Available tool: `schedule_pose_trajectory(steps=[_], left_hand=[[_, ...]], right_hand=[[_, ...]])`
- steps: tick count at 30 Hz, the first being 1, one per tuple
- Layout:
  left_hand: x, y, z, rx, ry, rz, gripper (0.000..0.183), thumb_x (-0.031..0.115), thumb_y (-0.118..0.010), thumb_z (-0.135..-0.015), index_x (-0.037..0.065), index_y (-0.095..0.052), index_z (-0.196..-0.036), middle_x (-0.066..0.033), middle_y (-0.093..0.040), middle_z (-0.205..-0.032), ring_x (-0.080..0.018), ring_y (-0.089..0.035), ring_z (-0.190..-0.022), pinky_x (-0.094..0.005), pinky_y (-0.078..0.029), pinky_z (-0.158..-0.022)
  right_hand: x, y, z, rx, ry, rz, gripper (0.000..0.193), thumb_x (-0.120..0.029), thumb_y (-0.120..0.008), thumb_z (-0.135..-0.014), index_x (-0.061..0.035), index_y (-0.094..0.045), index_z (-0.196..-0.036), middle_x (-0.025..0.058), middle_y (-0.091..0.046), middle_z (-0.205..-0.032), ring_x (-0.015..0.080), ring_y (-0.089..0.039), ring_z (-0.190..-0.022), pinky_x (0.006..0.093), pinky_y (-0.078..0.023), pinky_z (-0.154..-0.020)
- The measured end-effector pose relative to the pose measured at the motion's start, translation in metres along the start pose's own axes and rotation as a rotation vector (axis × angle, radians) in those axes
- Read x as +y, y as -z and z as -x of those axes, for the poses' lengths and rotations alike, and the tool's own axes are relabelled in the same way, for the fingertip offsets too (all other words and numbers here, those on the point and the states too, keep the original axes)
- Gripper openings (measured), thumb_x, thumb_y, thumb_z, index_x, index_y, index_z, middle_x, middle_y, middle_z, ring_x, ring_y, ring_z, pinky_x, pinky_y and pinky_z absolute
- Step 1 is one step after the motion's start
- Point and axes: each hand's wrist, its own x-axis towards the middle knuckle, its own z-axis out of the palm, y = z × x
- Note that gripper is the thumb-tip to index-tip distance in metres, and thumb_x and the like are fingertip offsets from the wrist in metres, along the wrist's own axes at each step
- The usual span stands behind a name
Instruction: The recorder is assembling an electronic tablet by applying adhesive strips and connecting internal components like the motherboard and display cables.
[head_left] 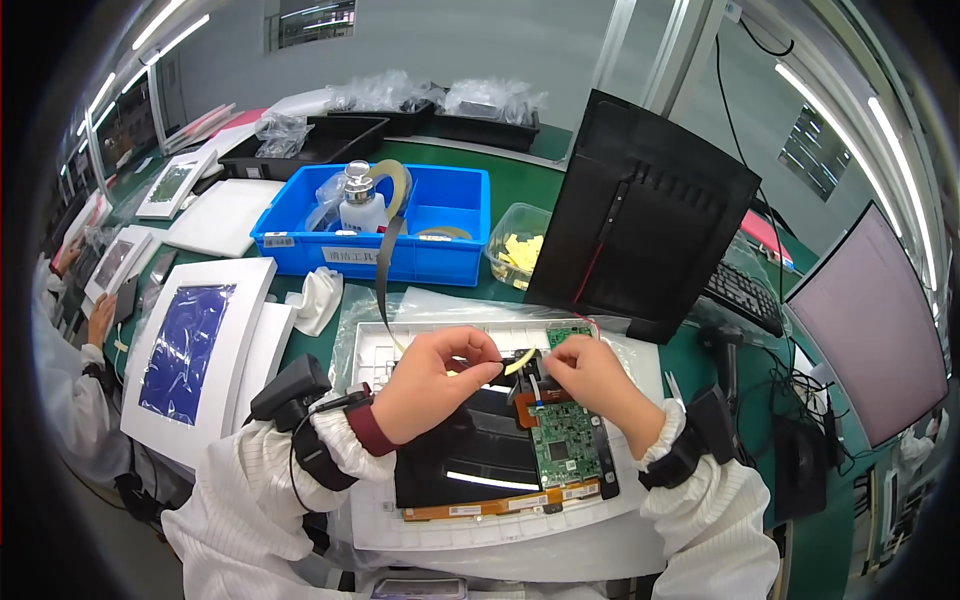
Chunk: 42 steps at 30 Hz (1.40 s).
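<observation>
Two hands, left point(432, 382) and right point(597, 378), curve inward, slightly apart, flanking a yellow strip point(521, 362), grip unclear.

White ribbed sleeves point(245, 500), black wrist straps point(675, 465)

Noted on green workbench point(530, 180): blue plastic bin point(440, 264) and clear tub point(503, 230) far, crumpled white cloth point(318, 300) left, black tray point(345, 137) far left.

Past the blue bin point(450, 267), which holds a pump bottle point(362, 212), I see black trays point(485, 132); left of the bin lies a white slab point(222, 215), near its front a crumpled white cloth point(317, 300), well to its right a keyboard point(742, 296) and a monitor point(872, 330)
</observation>
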Motion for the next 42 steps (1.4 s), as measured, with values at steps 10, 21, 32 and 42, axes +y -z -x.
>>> schedule_pose_trajectory(steps=[10,21,32,42], left_hand=[[-0.014,-0.008,-0.008,-0.053,0.117,-0.049,0.012,0.006,-0.062,-0.075,0.0,-0.06,-0.086,-0.003,-0.06,-0.071,-0.006,-0.053,-0.064,-0.0201,-0.044,-0.062],[-0.018,-0.018,-0.008,-0.107,0.152,-0.009,0.007,0.006,-0.061,-0.077,0.001,-0.06,-0.08,0.0004,-0.058,-0.073,-0.0052,-0.052,-0.066,-0.0187,-0.042,-0.062],[-0.035,-0.035,-0.015,0.047,-0.049,-0.344,0.014,0.003,-0.064,-0.069,0.003,-0.061,-0.083,-0.003,-0.06,-0.067,-0.0123,-0.053,-0.062,-0.0248,-0.042,-0.059],[-0.013,-0.023,-0.022,0.089,-0.458,-0.649,0.015,0.001,-0.066,-0.063,0.005,-0.062,-0.076,-0.0053,-0.06,-0.071,-0.0234,-0.051,-0.078,-0.0329,-0.041,-0.07]], right_hand=[[0.01,-0.019,0.016,0.013,-0.002,0.126,0.02,-0.017,-0.07,-0.066,-0.0006,-0.059,-0.067,0.0103,-0.052,-0.072,0.0204,-0.053,-0.067,0.0292,-0.043,-0.059],[0.002,-0.01,0.015,-0.117,-0.131,-0.09,0.016,-0.012,-0.067,-0.07,0.002,-0.059,-0.071,0.0106,-0.058,-0.065,0.0185,-0.055,-0.06,0.0276,-0.043,-0.058],[0.001,-0.001,0.016,-0.164,-0.128,-0.113,0.016,-0.011,-0.065,-0.072,0.0032,-0.061,-0.078,0.0116,-0.061,-0.068,0.0174,-0.058,-0.063,0.0274,-0.044,-0.059],[0.003,-0.002,0.017,-0.155,-0.097,-0.1,0.014,-0.012,-0.064,-0.074,0.0011,-0.062,-0.078,0.0053,-0.058,-0.064,0.0101,-0.052,-0.059,0.024,-0.041,-0.056]])
